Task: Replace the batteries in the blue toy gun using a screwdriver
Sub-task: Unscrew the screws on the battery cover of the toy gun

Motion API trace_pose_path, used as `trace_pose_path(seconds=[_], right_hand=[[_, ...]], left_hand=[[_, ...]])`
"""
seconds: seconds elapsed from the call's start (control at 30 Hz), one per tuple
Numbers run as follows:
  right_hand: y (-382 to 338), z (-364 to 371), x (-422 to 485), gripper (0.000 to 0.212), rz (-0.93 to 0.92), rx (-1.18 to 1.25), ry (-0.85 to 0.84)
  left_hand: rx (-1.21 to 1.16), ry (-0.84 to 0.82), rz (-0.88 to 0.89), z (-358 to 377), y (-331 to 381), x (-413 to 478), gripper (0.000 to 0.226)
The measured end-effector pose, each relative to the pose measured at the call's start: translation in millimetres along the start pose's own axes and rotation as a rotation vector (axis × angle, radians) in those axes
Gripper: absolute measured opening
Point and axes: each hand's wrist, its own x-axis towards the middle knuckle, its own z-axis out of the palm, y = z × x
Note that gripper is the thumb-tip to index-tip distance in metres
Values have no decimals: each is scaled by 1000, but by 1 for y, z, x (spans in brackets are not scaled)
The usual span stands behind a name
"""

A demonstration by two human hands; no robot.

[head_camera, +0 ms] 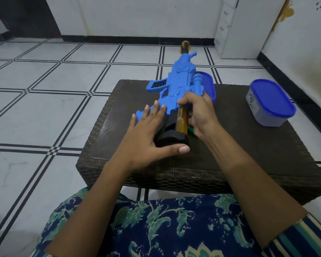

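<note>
Blue toy gun (180,84) with black-and-gold stock, dark brown woven table (248,145), blue-lidded grey container (269,106).

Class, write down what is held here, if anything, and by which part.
The right grip holds the blue toy gun by its body beside the gold section; the left grip rests on it.

the blue toy gun (180,82) lies on its side on the dark woven table (248,145), its muzzle reaching past the far edge. its stock is black with a gold strip, the muzzle tip yellow.
</note>
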Motion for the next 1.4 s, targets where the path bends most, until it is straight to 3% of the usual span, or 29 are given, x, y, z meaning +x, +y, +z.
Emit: trace_pose_path(seconds=[0.13,0.27,0.4,0.53,0.67,0.93,1.13,1.4], right_hand=[[0,-1,-1,43,5,4,17],[0,2,-4,37,-5,-2,18],[1,10,-10,20,-26,-36,-84],[8,19,-11,50,-76,-119,-174],[18,20,-6,57,-159,-312,-246],[33,20,-14,89,-285,-721,-320],[38,24,-14,83,-365,-881,-273],[42,21,-9,70,-341,-980,-249]], left_hand=[[139,106,59,14,12,4,113],[24,262,78,20,12,5,84],[-140,556,103,15,14,7,63],[-353,760,46,5,13,6,43],[-790,829,-91,2,10,7,17],[-1233,953,-381,-1,17,10,15],[-1003,979,-586,-7,-6,5,6],[-580,652,-746,-22,-50,-5,36]])
